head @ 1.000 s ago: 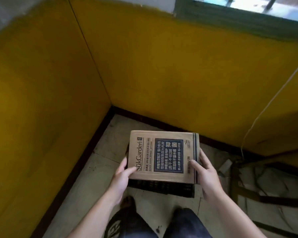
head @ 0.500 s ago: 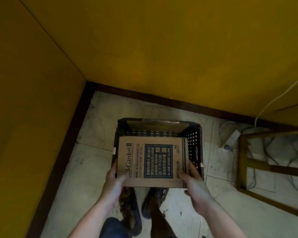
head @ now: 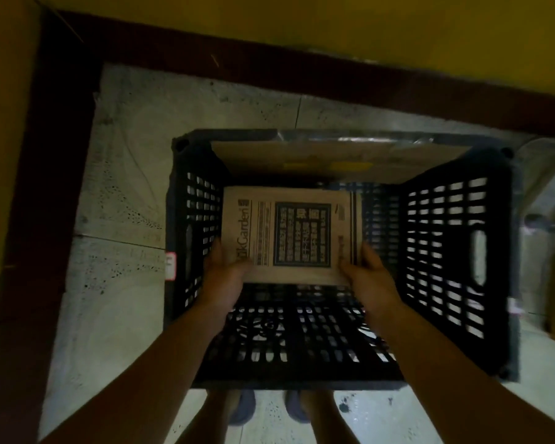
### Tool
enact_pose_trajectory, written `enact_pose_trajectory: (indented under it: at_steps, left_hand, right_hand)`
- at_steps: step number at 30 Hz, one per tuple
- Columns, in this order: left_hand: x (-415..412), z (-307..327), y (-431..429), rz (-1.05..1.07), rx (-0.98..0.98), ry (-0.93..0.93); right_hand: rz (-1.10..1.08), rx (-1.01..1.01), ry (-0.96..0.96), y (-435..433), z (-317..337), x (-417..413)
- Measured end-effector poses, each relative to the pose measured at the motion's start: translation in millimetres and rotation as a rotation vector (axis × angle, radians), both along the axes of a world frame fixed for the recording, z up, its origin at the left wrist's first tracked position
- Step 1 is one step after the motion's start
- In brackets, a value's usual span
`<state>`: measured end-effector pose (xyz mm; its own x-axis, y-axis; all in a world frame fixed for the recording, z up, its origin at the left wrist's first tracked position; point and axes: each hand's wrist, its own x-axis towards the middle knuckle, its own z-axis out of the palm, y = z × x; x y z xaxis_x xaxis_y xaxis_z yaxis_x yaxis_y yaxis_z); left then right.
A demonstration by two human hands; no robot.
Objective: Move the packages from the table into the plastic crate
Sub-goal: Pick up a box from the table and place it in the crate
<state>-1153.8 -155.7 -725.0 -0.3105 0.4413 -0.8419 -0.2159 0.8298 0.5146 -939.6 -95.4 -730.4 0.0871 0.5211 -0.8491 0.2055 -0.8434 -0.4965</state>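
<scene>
Gripping the printed cardboard box [head: 291, 233] with my left hand [head: 222, 277] and right hand [head: 367, 277], I am holding it inside the black crate [head: 446, 232], near another package [head: 318, 161] against the far wall.

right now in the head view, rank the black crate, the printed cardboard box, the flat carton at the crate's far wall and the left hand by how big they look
1. black plastic crate, by far the largest
2. flat carton and printed cardboard box: unsure, since the carton is partly hidden
3. left hand, smallest, though it is nearer the camera
</scene>
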Motion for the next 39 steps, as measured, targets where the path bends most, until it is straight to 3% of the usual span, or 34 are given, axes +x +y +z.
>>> enact_pose_trajectory:
  at_steps: [6,13,22,30,39]
  left_hand:
    - [-22.4,-75.4,25.9,-0.003,0.017,0.008]
    - [-24.6,-96.9,32.7,0.030,0.039,0.045]
    - [-52.5,-85.5,70.3,-0.092,0.031,0.045]
    - [-18.0,-35.5,59.0,-0.159,-0.015,0.189]
    - [-16.6,-0.2,57.7,-0.233,-0.054,0.124]
  right_hand:
    - [-0.041,0.008,0.014,18.8,-72.1,-24.2]
    - [-0.109,-0.021,0.073,26.9,-95.4,-32.2]
    - [-0.054,-0.050,0.110,49.4,-91.1,-45.6]
    - [0.108,-0.081,-0.023,51.9,-58.1,-54.8]
    - [0.164,-0.068,-0.031,41.8,-23.1,-55.3]
